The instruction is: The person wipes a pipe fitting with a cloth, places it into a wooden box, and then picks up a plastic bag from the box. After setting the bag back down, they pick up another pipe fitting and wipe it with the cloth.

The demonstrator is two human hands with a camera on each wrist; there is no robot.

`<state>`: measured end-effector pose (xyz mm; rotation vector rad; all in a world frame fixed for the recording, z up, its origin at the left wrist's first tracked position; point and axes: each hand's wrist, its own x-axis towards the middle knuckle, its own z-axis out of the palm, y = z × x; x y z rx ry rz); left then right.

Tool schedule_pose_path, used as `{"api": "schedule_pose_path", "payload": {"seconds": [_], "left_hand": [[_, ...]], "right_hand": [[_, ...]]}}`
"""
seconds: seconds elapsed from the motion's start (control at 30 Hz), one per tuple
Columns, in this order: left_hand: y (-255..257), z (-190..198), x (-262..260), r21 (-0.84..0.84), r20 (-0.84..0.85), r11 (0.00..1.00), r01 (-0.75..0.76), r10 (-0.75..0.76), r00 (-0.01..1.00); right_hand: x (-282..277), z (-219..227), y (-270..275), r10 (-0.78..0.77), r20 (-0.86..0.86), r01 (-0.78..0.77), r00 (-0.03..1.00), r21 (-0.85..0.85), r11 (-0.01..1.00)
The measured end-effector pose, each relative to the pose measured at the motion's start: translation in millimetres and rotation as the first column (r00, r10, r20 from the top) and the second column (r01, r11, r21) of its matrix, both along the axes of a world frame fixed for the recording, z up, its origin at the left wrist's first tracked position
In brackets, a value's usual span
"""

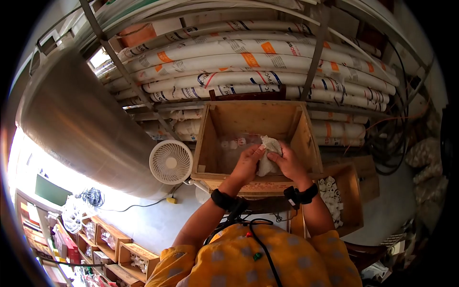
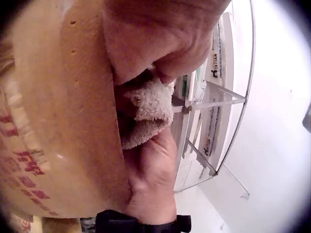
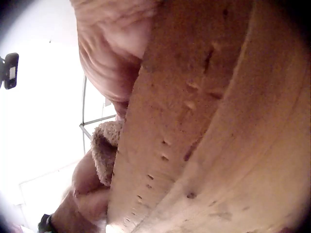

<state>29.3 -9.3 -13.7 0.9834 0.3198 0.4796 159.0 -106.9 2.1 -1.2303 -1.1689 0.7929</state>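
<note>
A pale, fluffy cloth (image 1: 268, 161) is held bunched between both hands over the near edge of a wooden box (image 1: 258, 182). The left hand (image 1: 248, 162) pinches its left side with the thumb on top, and the right hand (image 1: 289, 163) grips its right side. In the left wrist view the folded cloth (image 2: 154, 104) lies between the two hands, partly behind the box wall (image 2: 87, 107). The right wrist view shows a looped part of the cloth (image 3: 106, 145) beside the wood; the fingertips are hidden there.
Clear plastic bags with small pieces (image 1: 234, 144) lie inside the box. A white fan (image 1: 171, 161) stands at its left. On the right is a crate of white fittings (image 1: 351, 203). Wrapped pipes (image 1: 248, 60) fill the rack behind, and a large cylinder (image 1: 81, 110) leans at left.
</note>
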Motion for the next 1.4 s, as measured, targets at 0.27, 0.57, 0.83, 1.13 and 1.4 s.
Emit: {"api": "schedule_pose_path", "payload": {"seconds": [0.27, 0.57, 0.83, 1.13, 1.4], "left_hand": [[-8.4, 11.3, -1.8, 0.288, -0.116, 0.955, -0.073, 0.11, 0.987], [-7.3, 7.9, -4.0, 0.286, -0.005, 0.945, -0.159, 0.167, 0.986], [-11.8, 15.8, -4.6, 0.401, -0.087, 0.913, -0.075, 0.119, 0.989], [-13.4, 18.6, -7.7, 0.414, -0.077, 0.901, -0.132, 0.179, 0.981], [-21.1, 26.7, -6.0, 0.363, -0.172, 0.93, -0.063, 0.133, 0.976]], "right_hand": [[1.8, 2.9, -4.1, -0.097, 0.106, 0.104, 0.99, -0.07, 0.992], [-0.5, -5.5, 0.0, 0.007, 0.064, -0.008, 0.998, 0.024, 1.0], [4.2, -5.5, -3.5, -0.068, 0.04, 0.068, 0.997, 0.008, 0.998], [-1.0, -10.3, 0.4, 0.016, 0.015, -0.017, 1.0, 0.091, 0.996], [6.8, -7.5, -4.9, -0.078, 0.133, 0.067, 0.988, 0.081, 0.994]]}}
